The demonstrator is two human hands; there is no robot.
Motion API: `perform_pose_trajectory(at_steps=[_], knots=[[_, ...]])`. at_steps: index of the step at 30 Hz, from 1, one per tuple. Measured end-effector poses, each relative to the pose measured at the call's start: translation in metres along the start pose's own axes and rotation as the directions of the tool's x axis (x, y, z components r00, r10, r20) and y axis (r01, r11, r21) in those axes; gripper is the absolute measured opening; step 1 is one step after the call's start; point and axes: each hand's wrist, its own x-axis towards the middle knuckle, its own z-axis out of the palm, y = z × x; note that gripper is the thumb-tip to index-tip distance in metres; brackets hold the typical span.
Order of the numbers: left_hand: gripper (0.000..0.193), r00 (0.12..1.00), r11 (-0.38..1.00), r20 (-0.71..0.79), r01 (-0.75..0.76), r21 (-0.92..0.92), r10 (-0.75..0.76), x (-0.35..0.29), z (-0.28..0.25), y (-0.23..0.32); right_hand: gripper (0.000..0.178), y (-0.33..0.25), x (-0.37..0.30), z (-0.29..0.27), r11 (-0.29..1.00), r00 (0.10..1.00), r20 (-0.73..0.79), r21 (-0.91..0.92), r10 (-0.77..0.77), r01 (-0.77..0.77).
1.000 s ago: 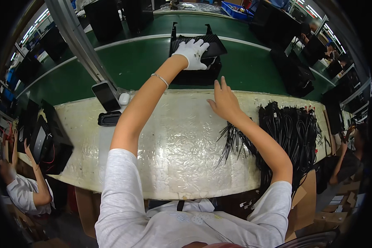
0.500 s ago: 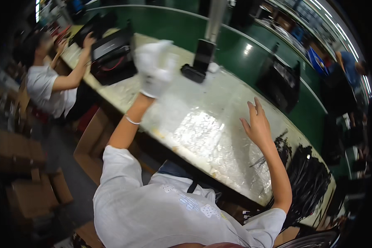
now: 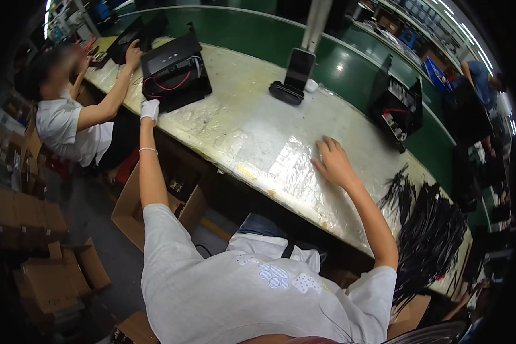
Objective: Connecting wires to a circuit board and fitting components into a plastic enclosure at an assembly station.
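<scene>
My left hand (image 3: pixel 149 109), in a white glove, is at the near left corner of a black casing (image 3: pixel 180 86) on the table. Its fingers close on the casing's edge and are partly hidden there. Inside the casing, red and black wires show, and its panel stands tilted up. My bare right hand (image 3: pixel 336 164) rests low over the plastic-covered table (image 3: pixel 235 126), fingers stretched and slightly apart, holding nothing. Beyond it, a phone (image 3: pixel 300 69) stands upright in a black holder (image 3: pixel 286 93).
A heap of black cables (image 3: pixel 430 241) lies at the table's right end. Another black casing (image 3: pixel 397 109) sits on the green conveyor (image 3: pixel 350 63). A co-worker (image 3: pixel 69 114) works at the left. Cardboard boxes (image 3: pixel 63 275) stand on the floor, and one open carton (image 3: pixel 133 209) is below the table.
My gloved left hand has gone left from above the table to the black casing's edge. My right hand has come left and lower over the table.
</scene>
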Motion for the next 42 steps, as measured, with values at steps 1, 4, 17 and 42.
perform_pose_trajectory(at_steps=[1,4,17,42], knots=[[0.032,0.998,0.992,-0.021,0.049,-0.114,-0.052,-0.001,0.003,0.001,0.057,-0.003,0.001,0.000,1.000,1.000,-0.022,0.018,-0.022,0.022],[0.026,0.995,0.980,0.005,-0.102,0.170,0.102,-0.030,0.005,0.037,0.059,-0.006,0.007,0.005,0.999,0.998,-0.055,0.037,0.009,-0.006],[0.064,0.960,0.662,0.068,0.237,-0.711,-0.270,-0.411,-0.103,0.189,0.114,-0.082,-0.029,-0.011,0.612,0.835,-0.082,0.643,-0.544,0.461],[0.041,0.677,0.801,0.493,-0.251,-0.544,0.547,-0.291,-0.057,0.392,0.045,0.011,-0.186,-0.055,0.877,0.978,-0.155,0.478,0.140,-0.050]])
